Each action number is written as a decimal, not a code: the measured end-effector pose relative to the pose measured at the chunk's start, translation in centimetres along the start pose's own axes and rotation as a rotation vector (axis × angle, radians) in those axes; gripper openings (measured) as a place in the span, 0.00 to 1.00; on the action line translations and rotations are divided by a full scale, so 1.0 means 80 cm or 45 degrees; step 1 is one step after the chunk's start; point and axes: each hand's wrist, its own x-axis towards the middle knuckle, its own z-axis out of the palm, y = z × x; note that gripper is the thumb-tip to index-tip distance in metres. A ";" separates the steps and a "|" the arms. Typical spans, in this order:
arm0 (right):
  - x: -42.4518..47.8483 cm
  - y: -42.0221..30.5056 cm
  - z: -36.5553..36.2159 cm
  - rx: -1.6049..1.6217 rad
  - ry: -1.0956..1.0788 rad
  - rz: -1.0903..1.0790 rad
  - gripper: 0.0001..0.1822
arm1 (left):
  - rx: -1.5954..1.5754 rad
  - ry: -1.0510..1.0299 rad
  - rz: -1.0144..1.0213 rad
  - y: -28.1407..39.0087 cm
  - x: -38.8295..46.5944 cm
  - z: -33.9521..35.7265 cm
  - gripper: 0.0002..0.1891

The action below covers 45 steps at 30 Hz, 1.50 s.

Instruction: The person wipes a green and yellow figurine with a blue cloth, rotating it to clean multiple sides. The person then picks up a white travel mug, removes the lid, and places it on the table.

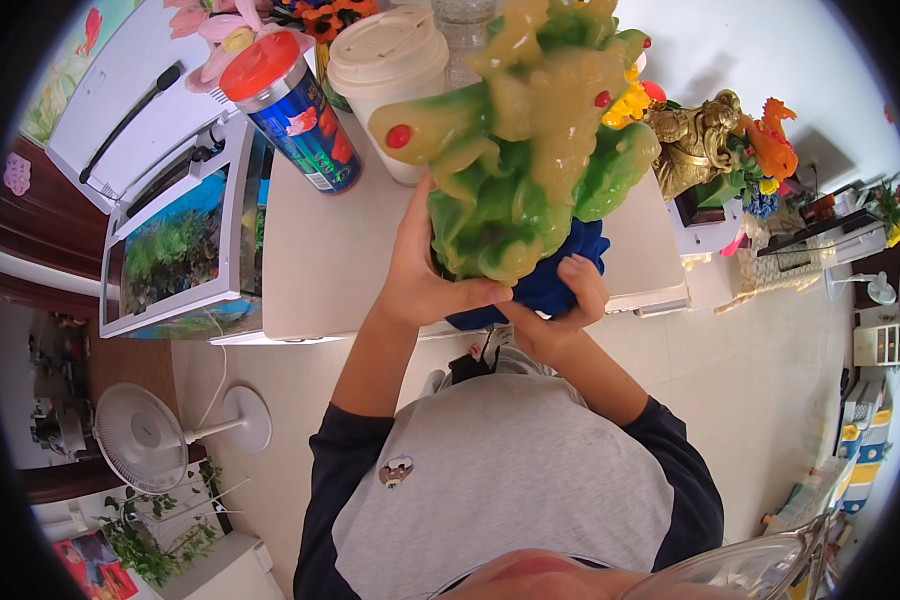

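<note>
A glossy green and cream ornament [525, 150], shaped like leafy cabbage with red beads, stands upright over the near edge of the cabinet top. My left hand [420, 277] grips its lower left side, with the thumb across the front near the base. A dark blue cloth [547, 277] is bunched around the lower right of the ornament. My right hand [566, 311] holds the cloth there, fingers bent, close to my left thumb. Leaves and cloth hide the ornament's underside and some of my fingers.
On the pale cabinet top [322, 247] stand a red-lidded canister [292, 112] and a white lidded cup [390, 82]. An aquarium [180, 240] with its lid raised adjoins on the left. A golden statue [694, 146] is at right; a white fan [142, 435] stands lower left.
</note>
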 end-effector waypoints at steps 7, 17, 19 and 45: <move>0.021 0.016 -0.034 0.214 -0.334 0.110 0.13 | -0.011 -0.005 -0.039 0.008 0.000 0.002 0.53; 0.066 0.083 -0.064 -0.154 -0.443 0.636 0.30 | 0.000 -0.056 0.010 0.003 0.003 0.000 0.53; 0.067 0.084 -0.063 -0.211 -0.408 0.580 0.30 | 0.008 -0.052 0.004 0.003 0.003 -0.001 0.53; 0.050 0.132 -0.088 0.326 0.144 0.377 0.22 | -0.002 0.075 -0.085 -0.016 -0.013 -0.010 0.51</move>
